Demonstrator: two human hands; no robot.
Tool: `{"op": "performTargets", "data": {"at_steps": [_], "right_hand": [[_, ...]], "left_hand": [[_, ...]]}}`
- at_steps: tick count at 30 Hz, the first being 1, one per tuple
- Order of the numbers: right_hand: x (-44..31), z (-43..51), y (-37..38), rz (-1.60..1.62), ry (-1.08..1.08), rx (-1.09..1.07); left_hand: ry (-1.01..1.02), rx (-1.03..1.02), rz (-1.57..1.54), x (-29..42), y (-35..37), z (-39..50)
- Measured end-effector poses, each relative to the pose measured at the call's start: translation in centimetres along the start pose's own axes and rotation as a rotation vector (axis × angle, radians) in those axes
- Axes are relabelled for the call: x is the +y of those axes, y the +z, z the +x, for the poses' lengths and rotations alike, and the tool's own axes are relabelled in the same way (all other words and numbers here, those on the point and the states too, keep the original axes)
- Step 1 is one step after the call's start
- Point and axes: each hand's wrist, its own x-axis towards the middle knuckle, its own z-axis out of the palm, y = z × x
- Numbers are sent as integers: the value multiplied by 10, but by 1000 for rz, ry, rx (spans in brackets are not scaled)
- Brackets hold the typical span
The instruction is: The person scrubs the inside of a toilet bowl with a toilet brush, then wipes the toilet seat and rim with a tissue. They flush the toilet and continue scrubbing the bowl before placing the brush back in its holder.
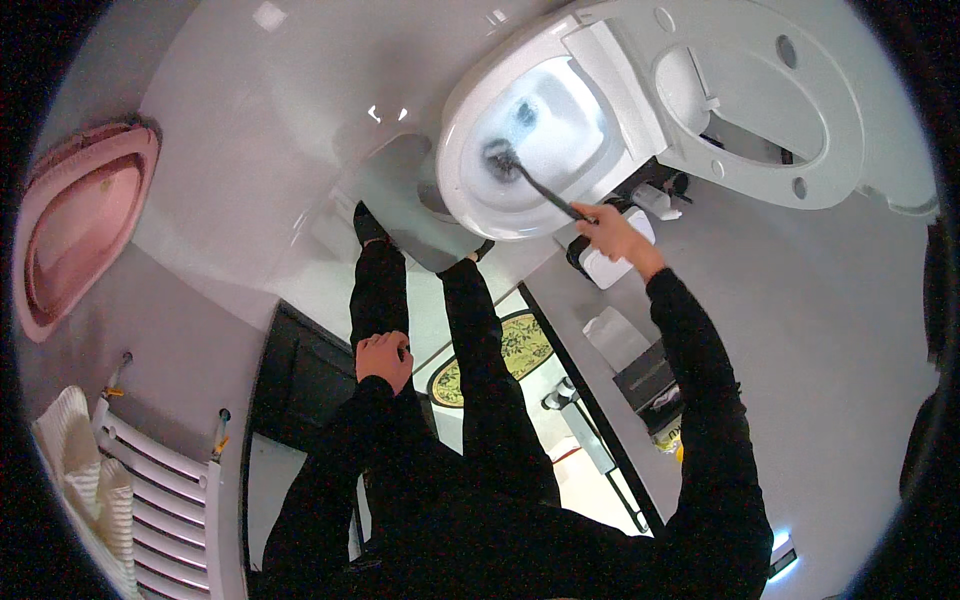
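Note:
Before me, the white toilet bowl stands with its seat raised. My right hand is shut on the dark handle of a toilet brush, just above the bowl's rim. Inside the bowl, the brush's bristle head is down against the near wall. Bluish water shows at the bottom, a little beyond the bristles. On my left knee rests my left hand, fingers curled, with nothing visible in it.
A grey mat lies by the toilet's base, near my feet. A white-lidded bin stands right of the bowl. On the left are a pink basin and a white towel radiator with a towel. A patterned mat lies behind my legs.

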Motion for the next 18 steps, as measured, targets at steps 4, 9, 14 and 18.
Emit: {"op": "performTargets", "data": {"at_steps": [4,9,14,18], "right_hand": [[6,-29,21,-287,-246,138],[34,-10,-21,-680,-249,351],[6,-42,-3,-904,-72,404],[61,-47,17,-553,-336,340]], "left_hand": [[-9,-11,-1,3,-2,2],[-10,-11,4,1,3,2],[-12,7,-8,8,4,0],[4,22,2,9,11,0]]}}
